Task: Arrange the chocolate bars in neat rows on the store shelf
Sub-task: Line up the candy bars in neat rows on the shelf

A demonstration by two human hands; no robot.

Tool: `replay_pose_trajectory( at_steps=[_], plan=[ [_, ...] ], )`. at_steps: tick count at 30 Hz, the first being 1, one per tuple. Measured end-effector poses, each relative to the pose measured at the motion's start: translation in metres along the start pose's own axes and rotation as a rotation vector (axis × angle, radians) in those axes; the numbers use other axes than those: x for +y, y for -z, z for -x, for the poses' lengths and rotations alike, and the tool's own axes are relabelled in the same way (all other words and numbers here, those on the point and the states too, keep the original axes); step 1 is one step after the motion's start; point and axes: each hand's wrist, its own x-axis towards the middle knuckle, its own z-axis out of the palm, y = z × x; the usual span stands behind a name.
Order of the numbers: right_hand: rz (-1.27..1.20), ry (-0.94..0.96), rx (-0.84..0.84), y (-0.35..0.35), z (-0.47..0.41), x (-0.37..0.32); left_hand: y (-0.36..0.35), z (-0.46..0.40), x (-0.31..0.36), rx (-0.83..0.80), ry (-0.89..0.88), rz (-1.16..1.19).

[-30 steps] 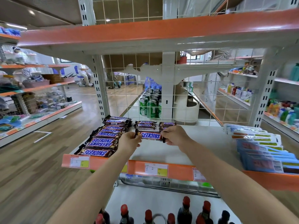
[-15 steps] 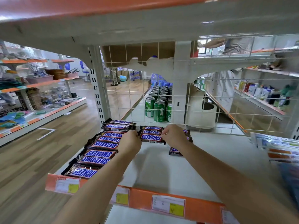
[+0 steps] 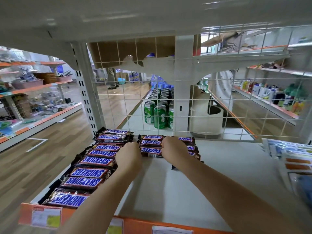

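Shelf [image 3: 168, 191] holds one long row of bars [image 3: 91, 166] down its left edge, front lip to back grid, w/ a short second row [image 3: 152, 146] just right of it at the rear. Left hand [image 3: 129, 157] sits between the two rows, right hand [image 3: 175, 149] on the second row's right part, more bars [image 3: 192, 147] poking out right of & under it. Flat packs [image 3: 293, 157] lie far right on the same shelf, well apart; cans [image 3: 159, 115] stand behind the wire grid [image 3: 219, 115].
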Motion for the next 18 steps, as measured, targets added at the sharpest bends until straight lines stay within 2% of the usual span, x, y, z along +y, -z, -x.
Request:
replay_pose_trajectory(
  at_steps=[9, 13, 18],
  plan=[
    [0.112, 0.006, 0.018, 0.0, 0.0, 0.0, -0.005, -0.002, -0.005, 0.082, -0.024, -0.01],
    [0.128, 0.085, 0.106, 0.001, 0.003, 0.003, -0.002, 0.0, -0.009, 0.129, -0.05, 0.027],
    [0.161, 0.136, 0.174, 0.006, 0.013, 0.007, 0.008, 0.008, -0.011, 0.158, -0.196, 0.065]
  ],
)
